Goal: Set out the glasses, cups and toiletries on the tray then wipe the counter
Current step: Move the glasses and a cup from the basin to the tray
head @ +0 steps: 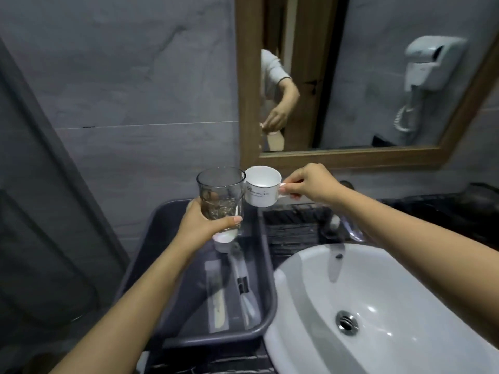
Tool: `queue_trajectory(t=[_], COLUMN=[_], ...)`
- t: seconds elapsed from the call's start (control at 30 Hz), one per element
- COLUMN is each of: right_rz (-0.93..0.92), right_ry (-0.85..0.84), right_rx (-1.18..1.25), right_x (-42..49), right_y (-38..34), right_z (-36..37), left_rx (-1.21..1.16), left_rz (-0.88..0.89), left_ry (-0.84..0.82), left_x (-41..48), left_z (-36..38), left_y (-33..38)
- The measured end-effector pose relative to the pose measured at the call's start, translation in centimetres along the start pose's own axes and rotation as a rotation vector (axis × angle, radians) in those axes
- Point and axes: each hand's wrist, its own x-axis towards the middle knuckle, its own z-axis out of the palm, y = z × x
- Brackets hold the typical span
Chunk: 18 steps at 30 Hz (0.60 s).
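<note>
Nearest, a white sink (383,300) sits right of a dark grey tray (216,337) on the dark counter (291,228). Two long toiletry packets (216,292) lie flat in the tray, side by side. Above the tray's far end, the left hand (199,225) grips a clear glass (220,195) upright, fingers wrapped round its lower half. Just right of it, touching its rim, a white cup (260,188) hangs tilted, its handle pinched by the right hand (307,184). A wood-framed mirror (351,76) stands beyond.

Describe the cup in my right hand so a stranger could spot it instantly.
Find the wood-framed mirror; below its lower left corner, the right hand pinches the cup by its handle. Unlike the clear glass beside it, it is white with dark lettering.
</note>
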Motion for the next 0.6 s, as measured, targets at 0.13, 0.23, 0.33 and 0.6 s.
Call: queue_trajectory(t=[0.13, 0.23, 0.33, 0.6], right_rz=[0.09, 0.14, 0.169, 0.25], right_ry=[0.075, 0.137, 0.196, 0.31], right_rx=[-0.007, -0.01, -0.018, -0.053], right_x=[-5.0, -9.0, -12.8, -20.2], right_y=[3.9, 7.6, 11.5, 21.8], right_z=[-5.1, -8.8, -12.8, -21.9], left_rx=[-0.033, -0.07, -0.117, -0.142], left_rz=[0.028, 0.028, 0.036, 0.018], left_ry=[-0.126, -0.214, -0.281, -0.369], left_x=[-0.3, -0.8, -1.6, -2.8], left_z=[6.1, 11.0, 16.6, 32.2], left_y=[1.8, 3.0, 4.4, 6.9])
